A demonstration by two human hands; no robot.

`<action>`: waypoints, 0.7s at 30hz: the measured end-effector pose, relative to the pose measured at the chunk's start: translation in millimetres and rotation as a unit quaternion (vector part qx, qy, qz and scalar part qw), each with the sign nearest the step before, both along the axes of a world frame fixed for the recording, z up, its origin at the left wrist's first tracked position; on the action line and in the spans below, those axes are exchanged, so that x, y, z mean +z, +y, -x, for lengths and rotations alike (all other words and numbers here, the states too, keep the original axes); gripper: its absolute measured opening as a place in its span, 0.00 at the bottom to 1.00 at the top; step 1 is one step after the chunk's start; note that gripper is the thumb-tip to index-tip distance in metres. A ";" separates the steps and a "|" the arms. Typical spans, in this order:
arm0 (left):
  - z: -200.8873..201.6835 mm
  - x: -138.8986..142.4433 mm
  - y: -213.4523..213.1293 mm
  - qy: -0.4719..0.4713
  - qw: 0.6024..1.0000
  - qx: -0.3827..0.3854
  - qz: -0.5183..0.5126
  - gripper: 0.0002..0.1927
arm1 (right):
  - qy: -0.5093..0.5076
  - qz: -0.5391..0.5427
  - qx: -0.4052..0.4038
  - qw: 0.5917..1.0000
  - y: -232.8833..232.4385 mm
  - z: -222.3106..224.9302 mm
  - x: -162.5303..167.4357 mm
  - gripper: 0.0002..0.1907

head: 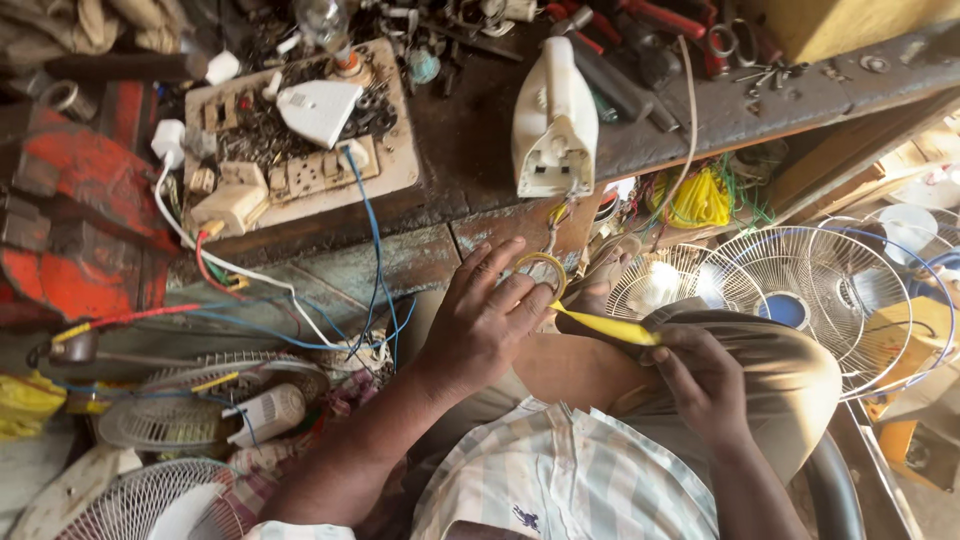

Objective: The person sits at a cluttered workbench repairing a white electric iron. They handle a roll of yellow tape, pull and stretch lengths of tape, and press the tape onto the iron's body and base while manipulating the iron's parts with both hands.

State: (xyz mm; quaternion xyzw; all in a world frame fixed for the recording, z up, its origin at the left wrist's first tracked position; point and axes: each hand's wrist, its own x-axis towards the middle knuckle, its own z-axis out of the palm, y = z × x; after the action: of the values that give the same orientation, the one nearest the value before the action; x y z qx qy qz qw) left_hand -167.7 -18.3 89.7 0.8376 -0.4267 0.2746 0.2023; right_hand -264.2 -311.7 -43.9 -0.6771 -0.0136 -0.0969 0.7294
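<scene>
Two hands: left hand (pixel 487 318) grips one tape roll (pixel 541 274), right hand (pixel 700 378) pulls one yellow strip (pixel 607 327).

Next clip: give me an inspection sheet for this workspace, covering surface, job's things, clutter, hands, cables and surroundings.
Surface: worn wooden bench, crowded.
Job's things: yellow tape roll with its strip pulled out; white iron standing on the bench.
Clutter: switch board, pliers, loose metal parts.
Hands: left hand holds the roll; right hand pinches the strip.
Cables: blue wire, white cord, both hanging off the bench.
Surroundings: fan guards, red vise.
</scene>
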 end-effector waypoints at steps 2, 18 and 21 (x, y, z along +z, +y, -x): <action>-5.2 9.9 -6.8 -0.025 0.999 -0.022 -0.021 0.13 | 0.035 0.003 -0.002 0.999 0.4 -5.6 -1.9 0.14; -12.6 35.8 -45.5 -0.074 0.979 -0.072 -0.175 0.05 | -0.107 0.294 -0.110 0.943 20.5 -34.6 62.1 0.22; -12.1 29.9 -53.3 -0.069 0.977 -0.090 -0.182 0.05 | -0.201 0.393 -0.103 0.891 34.1 -39.2 75.8 0.23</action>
State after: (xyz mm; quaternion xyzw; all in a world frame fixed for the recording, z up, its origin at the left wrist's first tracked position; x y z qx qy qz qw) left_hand -155.6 -71.6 119.6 0.7977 -0.5558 0.2304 0.0405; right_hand -225.0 -277.6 31.9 -0.8722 -0.1272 -0.2928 0.3707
